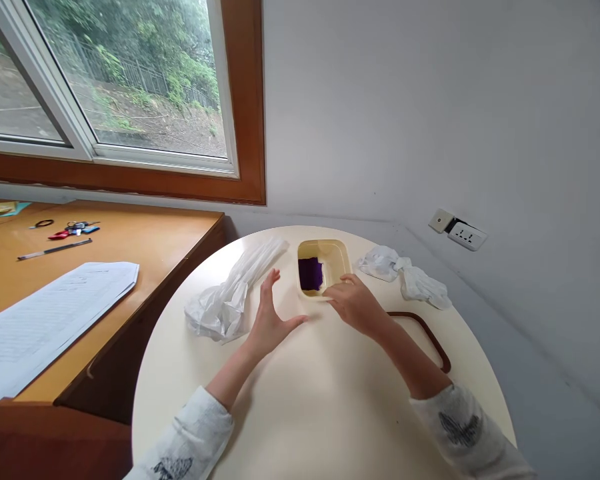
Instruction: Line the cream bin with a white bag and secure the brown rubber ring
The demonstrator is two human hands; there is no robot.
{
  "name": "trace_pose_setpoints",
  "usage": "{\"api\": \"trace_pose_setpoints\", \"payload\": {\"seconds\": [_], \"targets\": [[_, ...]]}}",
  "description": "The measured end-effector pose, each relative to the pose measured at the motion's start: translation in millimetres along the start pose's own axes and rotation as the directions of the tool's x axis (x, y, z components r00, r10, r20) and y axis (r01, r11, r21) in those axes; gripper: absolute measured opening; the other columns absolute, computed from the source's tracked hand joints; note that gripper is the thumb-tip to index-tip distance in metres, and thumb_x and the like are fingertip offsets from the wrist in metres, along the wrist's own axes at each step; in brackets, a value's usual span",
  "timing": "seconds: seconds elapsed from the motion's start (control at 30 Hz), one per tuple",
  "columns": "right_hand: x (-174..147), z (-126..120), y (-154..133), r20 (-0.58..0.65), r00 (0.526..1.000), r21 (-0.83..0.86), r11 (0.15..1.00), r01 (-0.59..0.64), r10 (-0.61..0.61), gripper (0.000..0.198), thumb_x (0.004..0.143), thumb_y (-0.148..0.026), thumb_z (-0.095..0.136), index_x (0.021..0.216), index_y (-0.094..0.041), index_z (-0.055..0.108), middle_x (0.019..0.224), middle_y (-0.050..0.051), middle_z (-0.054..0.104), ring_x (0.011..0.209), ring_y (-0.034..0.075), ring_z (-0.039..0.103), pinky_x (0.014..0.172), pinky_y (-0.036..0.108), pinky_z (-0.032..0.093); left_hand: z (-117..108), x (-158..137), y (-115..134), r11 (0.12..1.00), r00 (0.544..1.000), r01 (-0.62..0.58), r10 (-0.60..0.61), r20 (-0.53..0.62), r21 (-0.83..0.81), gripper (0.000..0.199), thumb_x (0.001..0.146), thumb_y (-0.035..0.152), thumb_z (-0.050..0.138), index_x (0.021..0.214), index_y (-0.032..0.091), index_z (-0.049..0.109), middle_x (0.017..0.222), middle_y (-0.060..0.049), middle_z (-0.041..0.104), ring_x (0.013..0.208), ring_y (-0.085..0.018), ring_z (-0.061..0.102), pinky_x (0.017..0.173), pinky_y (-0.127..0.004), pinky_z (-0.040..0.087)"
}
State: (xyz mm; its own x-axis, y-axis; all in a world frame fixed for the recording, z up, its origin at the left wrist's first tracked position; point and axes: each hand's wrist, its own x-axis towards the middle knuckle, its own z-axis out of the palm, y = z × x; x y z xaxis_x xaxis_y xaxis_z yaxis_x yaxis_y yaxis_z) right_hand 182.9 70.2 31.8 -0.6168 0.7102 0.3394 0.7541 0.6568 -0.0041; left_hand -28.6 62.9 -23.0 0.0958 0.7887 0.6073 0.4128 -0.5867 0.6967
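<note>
Printed papers (pixel 60 327), text too small to read. White bag (pixel 225 300). Left hand (pixel 270 327) spread, touching nothing. Cream tub (pixel 337 263), purple stuff (pixel 310 274) inside, sits mid-table, unlabelled. Right hand (pixel 357 307) at its near right rim; can't tell if pinching. Step: apparently handling tub; two-handed hold would need left closing in.

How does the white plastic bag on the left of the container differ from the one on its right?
The left bag looks larger than the right bag. The left bag stretches out in one long, loose piece, while the right bag narrows between two bunched ends. The left bag lies beside the left hand; the right bag lies beyond the right hand. Both are white and crumpled, on the round table.
</note>
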Motion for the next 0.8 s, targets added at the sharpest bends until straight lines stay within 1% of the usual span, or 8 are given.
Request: {"api": "trace_pose_setpoints", "payload": {"seconds": [0.07, 0.13, 0.27, 0.4, 0.5, 0.6, 0.7, 0.8], "targets": [[-15, 1, -11, -0.02, 0.999, -0.015, 0.999, 0.034, -0.034, 0.025, 0.082, -0.004, 0.038, 0.081, -0.018, 0.058, 0.069, 0.002, 0.063, 0.066, 0.014, 0.055, 0.091, 0.033, 0.029, -5, 2, 2, 0.995, 0.992, -0.085, 0.079, 0.1, 0.053, 0.117, 0.059, 0.043, 0.076, 0.14, 0.029, -0.007, 0.147, -0.018, 0.011, 0.135, -0.031, 0.017, 0.105, -0.051, 0.025], [-26, 1, -22, -0.018, 0.999, -0.026, 0.998, 0.051, -0.051, 0.027, 0.081, -0.001, 0.036, 0.078, -0.019, 0.057, 0.068, 0.001, 0.061, 0.065, 0.013, 0.053, 0.091, 0.032, 0.03, -8, 3, 6, 0.974, 0.967, -0.202, 0.182, 0.18, 0.099, 0.122, 0.056, 0.048, 0.076, 0.14, 0.029, -0.011, 0.148, -0.019, 0.001, 0.136, -0.035, 0.007, 0.105, -0.057, 0.019], [-38, -4, -40, 0.006, 0.995, -0.039, 0.995, 0.097, -0.096, 0.025, 0.081, -0.002, 0.037, 0.075, -0.019, 0.053, 0.069, 0.0, 0.061, 0.063, 0.013, 0.051, 0.089, 0.031, 0.032, -9, 3, 14, 0.894, 0.888, -0.422, 0.374, 0.269, 0.15, 0.113, 0.054, 0.051, 0.076, 0.139, 0.029, 0.004, 0.148, -0.019, -0.005, 0.135, -0.041, 0.001, 0.103, -0.064, 0.013], [-41, -10, -49, 0.06, 0.989, -0.042, 0.99, 0.138, -0.135, 0.026, 0.08, 0.0, 0.036, 0.074, -0.018, 0.053, 0.068, 0.001, 0.06, 0.062, 0.013, 0.051, 0.086, 0.03, 0.034, -9, 0, 19, 0.882, 0.885, -0.431, 0.373, 0.279, 0.188, 0.094, 0.057, 0.046, 0.076, 0.133, 0.025, 0.026, 0.147, -0.019, 0.008, 0.135, -0.04, 0.01, 0.102, -0.059, 0.025], [-39, -13, -50, 0.113, 0.984, -0.012, 0.99, 0.138, -0.136, 0.021, 0.083, -0.004, 0.039, 0.077, -0.018, 0.055, 0.07, 0.003, 0.062, 0.064, 0.014, 0.053, 0.085, 0.032, 0.036, -10, -1, 19, 0.893, 0.899, -0.399, 0.336, 0.281, 0.209, 0.09, 0.054, 0.045, 0.078, 0.129, 0.023, 0.033, 0.146, -0.019, 0.013, 0.134, -0.039, 0.014, 0.1, -0.055, 0.031], [-37, -24, -48, 0.154, 0.98, 0.056, 0.991, 0.121, -0.128, 0.017, 0.084, -0.009, 0.043, 0.08, -0.017, 0.057, 0.074, 0.004, 0.064, 0.068, 0.015, 0.056, 0.085, 0.033, 0.037, -11, -1, 20, 0.891, 0.908, -0.381, 0.31, 0.284, 0.245, 0.082, 0.052, 0.045, 0.078, 0.121, 0.021, 0.041, 0.146, -0.019, 0.013, 0.134, -0.04, 0.015, 0.101, -0.057, 0.027], [-32, -42, -48, 0.207, 0.971, 0.191, 0.978, 0.083, -0.122, 0.014, 0.086, -0.018, 0.046, 0.08, -0.018, 0.059, 0.077, 0.004, 0.066, 0.072, 0.016, 0.058, 0.082, 0.032, 0.039, -11, 0, 22, 0.871, 0.899, -0.417, 0.353, 0.26, 0.26, 0.059, 0.053, 0.045, 0.077, 0.098, 0.019, 0.049, 0.147, -0.019, 0.012, 0.133, -0.04, 0.018, 0.105, -0.06, 0.019], [-20, -57, -48, 0.343, 0.936, 0.264, 0.964, -0.015, -0.079, 0.028, 0.09, -0.019, 0.036, 0.074, -0.019, 0.06, 0.072, 0.003, 0.065, 0.061, 0.014, 0.056, 0.06, 0.026, 0.041, -9, 0, 24, 0.849, 0.878, -0.465, 0.408, 0.249, 0.25, 0.048, 0.056, 0.045, 0.076, 0.084, 0.019, 0.047, 0.148, -0.019, 0.01, 0.133, -0.039, 0.018, 0.106, -0.06, 0.017]]}}
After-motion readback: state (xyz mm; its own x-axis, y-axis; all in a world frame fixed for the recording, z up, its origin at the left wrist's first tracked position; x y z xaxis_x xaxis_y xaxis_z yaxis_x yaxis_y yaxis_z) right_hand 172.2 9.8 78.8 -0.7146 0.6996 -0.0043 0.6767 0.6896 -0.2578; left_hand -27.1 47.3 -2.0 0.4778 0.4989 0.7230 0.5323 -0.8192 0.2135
